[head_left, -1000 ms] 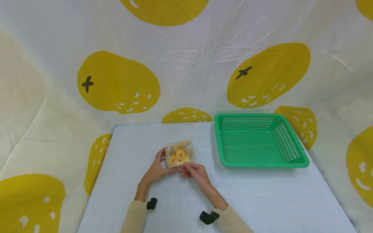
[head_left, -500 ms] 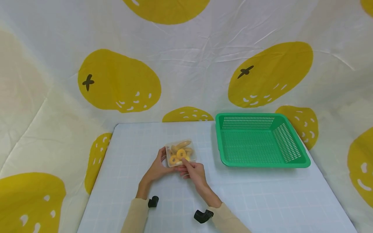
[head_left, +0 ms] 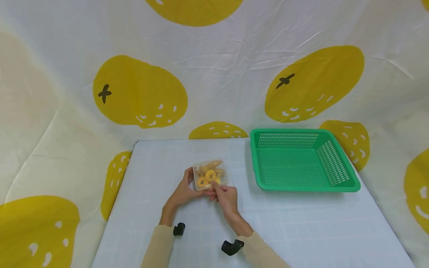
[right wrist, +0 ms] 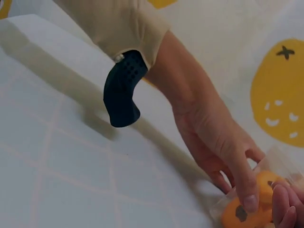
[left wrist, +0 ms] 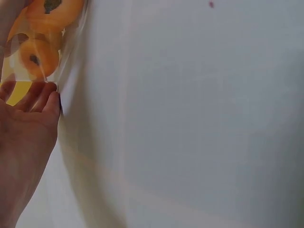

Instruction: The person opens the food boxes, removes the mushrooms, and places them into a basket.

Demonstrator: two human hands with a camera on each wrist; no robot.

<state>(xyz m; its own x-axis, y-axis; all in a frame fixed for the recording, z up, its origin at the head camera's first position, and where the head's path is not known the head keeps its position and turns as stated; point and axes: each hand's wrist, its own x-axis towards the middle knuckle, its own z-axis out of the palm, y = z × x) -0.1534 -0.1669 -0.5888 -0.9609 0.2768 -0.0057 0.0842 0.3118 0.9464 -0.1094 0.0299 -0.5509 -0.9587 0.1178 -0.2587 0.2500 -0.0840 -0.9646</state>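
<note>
A small clear plastic box [head_left: 198, 165] is held between both hands, left of the middle of the head view. Inside lie yellow-orange ring-shaped pieces [head_left: 210, 175] and a long tan piece [head_left: 213, 164]. My left hand [head_left: 183, 190] grips the box at its left side and near corner; the left wrist view shows its fingertips [left wrist: 42, 90] bent against the clear wall. With the thumb on top and fingers below, my right hand [head_left: 228, 199] pinches the near edge. In the right wrist view, its fingertips [right wrist: 285, 204] overlap the orange pieces.
A green plastic basket [head_left: 285, 163] with slotted walls stands at the back right of the table [head_left: 301, 230]. Behind hangs a white cloth [head_left: 224, 89] printed with large yellow fruit. Each sleeve cuff carries a black curved device [head_left: 232, 247].
My right thumb has slid inward from the box's near edge over its contents, and the right forearm has shifted left. The left hand keeps its grip. The head view has shifted slightly.
</note>
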